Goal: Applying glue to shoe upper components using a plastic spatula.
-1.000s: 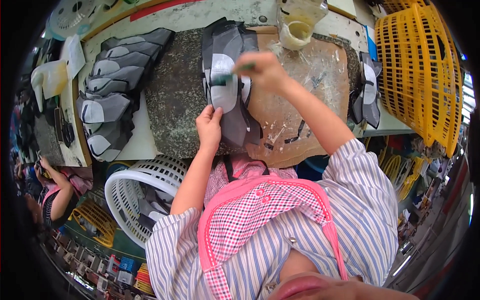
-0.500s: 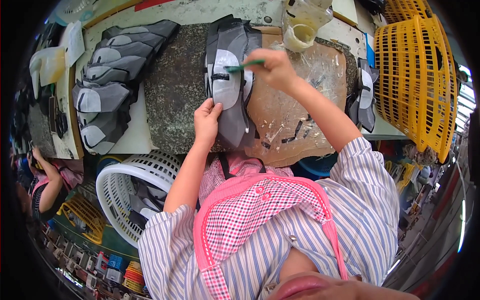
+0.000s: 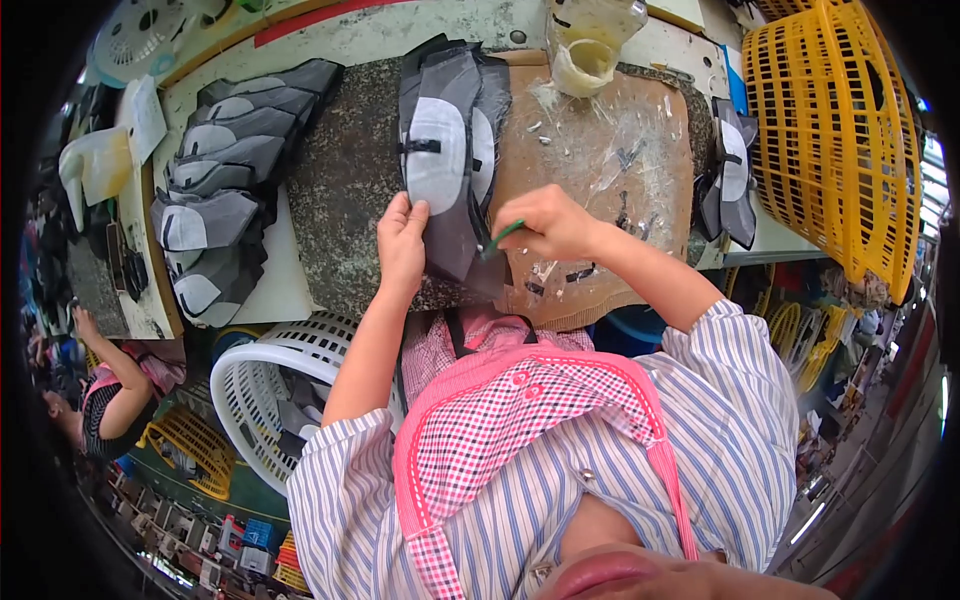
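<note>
A stack of dark grey shoe-upper pieces (image 3: 455, 80) lies on the worktop before me, the top one bearing a white oval patch (image 3: 437, 175). Across that patch runs a short black strip (image 3: 424, 147). My left hand (image 3: 402, 250) is closed, pinching the near left edge of the top piece between thumb and fingers. In my right hand (image 3: 550, 228), closed, is a small green brush (image 3: 504, 234), its tip pointing down-left beside the near end of the stack. A second white patch (image 3: 482, 150) shows from under the top piece on the right.
Overlapping grey pieces (image 3: 225, 150) lie at left. Glue-smeared cardboard (image 3: 640, 140) with scraps lies right, a cloudy pot (image 3: 588, 65) behind it. A yellow basket (image 3: 810, 130) and another grey piece (image 3: 735, 175) are far right; a white basket (image 3: 235, 390) stands below left. Another person (image 3: 115, 390) is far left.
The brush in my right hand has moved from the white patch toward me, to the near end of the stack. The black strip now sits higher on the patch. My left hand keeps its pinch.
</note>
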Demonstrator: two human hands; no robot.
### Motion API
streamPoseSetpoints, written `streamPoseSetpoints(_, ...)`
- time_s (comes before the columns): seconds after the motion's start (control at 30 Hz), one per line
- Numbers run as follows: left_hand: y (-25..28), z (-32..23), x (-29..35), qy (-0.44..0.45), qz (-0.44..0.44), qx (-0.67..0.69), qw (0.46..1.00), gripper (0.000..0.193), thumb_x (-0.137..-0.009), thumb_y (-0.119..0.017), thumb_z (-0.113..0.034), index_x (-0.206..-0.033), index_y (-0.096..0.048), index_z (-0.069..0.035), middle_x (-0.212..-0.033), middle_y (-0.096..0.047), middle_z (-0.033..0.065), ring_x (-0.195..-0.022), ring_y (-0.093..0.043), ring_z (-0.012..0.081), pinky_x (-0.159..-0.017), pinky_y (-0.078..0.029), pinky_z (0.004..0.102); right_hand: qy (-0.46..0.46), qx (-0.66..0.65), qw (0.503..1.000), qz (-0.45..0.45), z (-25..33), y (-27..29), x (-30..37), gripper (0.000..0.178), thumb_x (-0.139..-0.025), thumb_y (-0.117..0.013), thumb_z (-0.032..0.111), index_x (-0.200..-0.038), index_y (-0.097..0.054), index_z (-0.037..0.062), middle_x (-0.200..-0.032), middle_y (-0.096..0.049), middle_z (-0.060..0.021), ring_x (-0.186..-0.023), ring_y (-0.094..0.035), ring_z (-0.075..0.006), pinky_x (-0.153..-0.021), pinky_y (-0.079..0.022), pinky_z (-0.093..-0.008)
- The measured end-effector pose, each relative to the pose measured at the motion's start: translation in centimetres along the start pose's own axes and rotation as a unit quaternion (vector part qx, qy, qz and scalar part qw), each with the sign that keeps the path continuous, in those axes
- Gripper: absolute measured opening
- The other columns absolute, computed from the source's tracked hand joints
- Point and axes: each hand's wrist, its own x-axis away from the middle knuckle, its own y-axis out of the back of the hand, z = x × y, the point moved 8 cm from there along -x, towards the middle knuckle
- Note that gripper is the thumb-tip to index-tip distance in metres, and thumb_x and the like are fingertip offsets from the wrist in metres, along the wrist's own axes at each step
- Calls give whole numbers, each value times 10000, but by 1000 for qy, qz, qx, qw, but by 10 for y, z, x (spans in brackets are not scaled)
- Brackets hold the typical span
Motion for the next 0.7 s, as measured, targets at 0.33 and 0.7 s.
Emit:
streamPoseSetpoints(0.33, 21, -166, -47, -244, -47, -22, 968, 163, -791, -477, -85, -894, -525, 31, -809, -537, 8, -728, -458, 67, -681, -357, 189, -13, 156, 984, -87, -12, -13, -6, 78, -669, -579, 88, -717, -531, 49, -619, -510, -91, -575, -513, -266, -498, -396, -327)
streamPoseSetpoints(0.7, 234, -225, 43, -394, -486, -60, 778, 179, -775, -446, -45, -921, -476, 53, -899, -524, 126, -775, -519, 203, -706, -433, 322, -68, 107, 979, -162, -22, -5, 8, 21, -711, -542, 35, -726, -536, 22, -682, -545, -91, -562, -527, -231, -486, -402, -274)
